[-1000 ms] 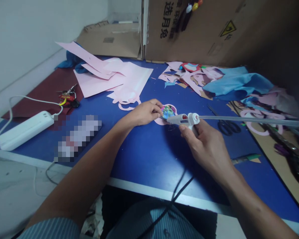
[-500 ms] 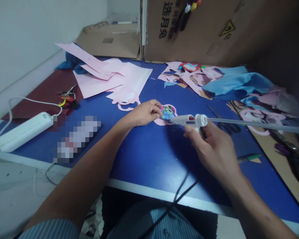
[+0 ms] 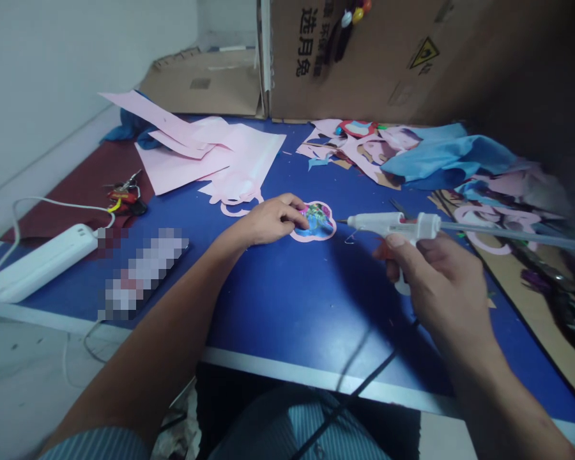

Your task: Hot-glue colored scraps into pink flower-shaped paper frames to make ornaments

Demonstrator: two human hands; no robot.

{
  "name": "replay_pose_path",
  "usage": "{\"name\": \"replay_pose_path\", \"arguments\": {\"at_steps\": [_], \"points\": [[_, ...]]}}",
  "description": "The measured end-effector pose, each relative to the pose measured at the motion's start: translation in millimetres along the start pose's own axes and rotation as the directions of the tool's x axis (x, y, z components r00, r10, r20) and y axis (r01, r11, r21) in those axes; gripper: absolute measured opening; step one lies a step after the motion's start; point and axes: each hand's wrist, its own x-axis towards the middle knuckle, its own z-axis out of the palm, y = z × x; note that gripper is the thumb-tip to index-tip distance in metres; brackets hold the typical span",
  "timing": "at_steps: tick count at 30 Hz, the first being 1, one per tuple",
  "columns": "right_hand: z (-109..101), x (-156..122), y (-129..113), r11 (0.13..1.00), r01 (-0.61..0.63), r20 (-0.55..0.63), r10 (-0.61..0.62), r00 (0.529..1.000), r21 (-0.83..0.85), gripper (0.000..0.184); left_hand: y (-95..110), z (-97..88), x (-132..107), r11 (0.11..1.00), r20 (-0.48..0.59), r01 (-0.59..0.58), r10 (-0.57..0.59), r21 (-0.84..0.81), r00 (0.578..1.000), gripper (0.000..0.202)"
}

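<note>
Crossing the near edge of the blue table (image 3: 287,294), a black cord (image 3: 354,395) hangs below the right hand (image 3: 443,278), whose fingers are closed around a white hot-glue gun (image 3: 378,222) with a clear glue stick (image 3: 508,236) out its back. The left hand (image 3: 278,220) has its fingers bent, tips on the left side of a floral patch (image 3: 319,223); whether they pinch it, I cannot tell. That patch lies on a pink scalloped cutout (image 3: 311,239), well in from the near edge. A white power strip (image 3: 45,262) sits by the left edge. Toward the far edge stand pink sheets (image 3: 206,150) and a cardboard box (image 3: 354,89) printed "选月兔", plus a yellow flame triangle (image 3: 424,52); smaller characters blur. Half a second ago the nozzle met the patch's right side; now it is apart, further right.
</note>
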Motion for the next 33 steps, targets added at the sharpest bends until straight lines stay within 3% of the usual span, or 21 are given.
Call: {"name": "replay_pose_path", "arguments": {"at_steps": [5, 10, 12, 16, 19, 26, 33], "points": [[0.7, 1.1, 1.0, 0.999, 0.001, -0.003, -0.001, 1.000, 0.035, 0.040, -1.6, -1.0, 0.0, 0.999, -0.036, -0.046, 0.047, 0.030, 0.998, 0.044], [-0.4, 2.5, 0.2, 0.999, 0.010, -0.035, -0.008, 0.999, 0.051, 0.039, 9.8, -2.5, -9.4, 0.972, -0.214, -0.088, 0.135, 0.216, 0.967, 0.043], [-0.8, 3.4, 1.1, 0.999, 0.009, -0.058, -0.006, 0.998, 0.048, 0.039, 19.9, -0.8, -15.4, 0.934, -0.151, -0.132, 0.190, 0.331, 0.970, 0.048], [-2.1, 5.2, 2.2, 0.999, -0.010, -0.069, 0.014, 0.998, 0.049, 0.041, 40.0, 5.0, -25.2, 0.864, 0.098, -0.166, 0.136, 0.476, 0.986, 0.073], [-3.7, 5.6, 0.3, 0.998, -0.017, -0.064, 0.021, 0.998, 0.057, 0.041, 46.4, 6.6, -30.4, 0.830, 0.191, -0.198, 0.113, 0.521, 0.975, 0.077], [-5.0, 5.7, -2.6, 0.995, -0.034, -0.036, 0.038, 0.999, 0.092, 0.042, 36.0, 8.7, -41.0, 0.841, 0.270, -0.202, 0.070, 0.502, 0.960, 0.073], [-5.3, 6.4, -0.8, 0.994, -0.046, -0.030, 0.050, 0.998, 0.102, 0.042, 30.2, 4.7, -47.6, 0.849, 0.265, -0.160, 0.025, 0.503, 0.964, 0.079]]}}
